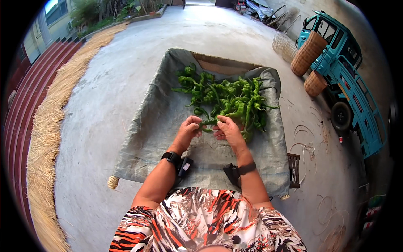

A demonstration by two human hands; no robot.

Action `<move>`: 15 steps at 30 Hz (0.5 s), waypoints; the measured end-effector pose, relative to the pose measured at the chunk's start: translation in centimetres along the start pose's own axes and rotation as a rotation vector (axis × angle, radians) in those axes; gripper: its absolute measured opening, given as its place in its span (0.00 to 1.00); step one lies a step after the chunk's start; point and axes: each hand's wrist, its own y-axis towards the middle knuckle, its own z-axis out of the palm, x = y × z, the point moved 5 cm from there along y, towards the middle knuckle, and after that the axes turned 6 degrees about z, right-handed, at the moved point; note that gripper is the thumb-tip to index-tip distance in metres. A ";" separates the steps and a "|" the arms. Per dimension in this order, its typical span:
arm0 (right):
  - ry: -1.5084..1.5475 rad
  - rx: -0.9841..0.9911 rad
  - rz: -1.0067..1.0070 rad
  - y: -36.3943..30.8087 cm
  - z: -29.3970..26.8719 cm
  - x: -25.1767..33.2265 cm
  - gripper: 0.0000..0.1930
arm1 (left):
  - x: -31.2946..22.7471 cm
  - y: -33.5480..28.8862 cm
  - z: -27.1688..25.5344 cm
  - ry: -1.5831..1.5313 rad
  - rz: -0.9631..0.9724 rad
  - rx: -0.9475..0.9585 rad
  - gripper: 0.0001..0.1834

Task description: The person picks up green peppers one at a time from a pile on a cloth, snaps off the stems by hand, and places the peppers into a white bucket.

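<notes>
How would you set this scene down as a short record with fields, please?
Left hand: pinching one end of a green pepper
Right hand: fingers at the pepper's other end
Pepper pile: green, twisted, heaped mostly toward the far side
Grey cloth: under the pile, edges raised at the sides
Wristbands: dark, one on each wrist
Right background: teal vehicle, tall wicker basket, smaller basket
Left background: straw strip beside red steps

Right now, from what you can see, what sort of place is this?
Probably a farmhouse courtyard: a teal metal cargo vehicle stands on pale grey concrete ground, and a long band of dry golden stalks lies along the left side.
</notes>
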 end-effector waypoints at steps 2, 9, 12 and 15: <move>-0.003 -0.019 0.002 0.3 -0.5 -0.6 0.18 | 0.3 0.2 0.3 -0.115 -0.008 0.053 0.11; -0.075 0.058 0.003 0.2 -1.4 -0.8 0.10 | 1.3 0.6 -0.6 -0.159 -0.049 0.012 0.11; -0.202 0.160 0.105 -0.9 -1.4 0.7 0.09 | 1.7 0.4 -2.3 0.382 0.071 -0.174 0.09; -0.161 0.119 0.048 -1.4 -1.9 2.9 0.07 | 1.3 0.2 -2.7 0.552 0.202 -0.271 0.10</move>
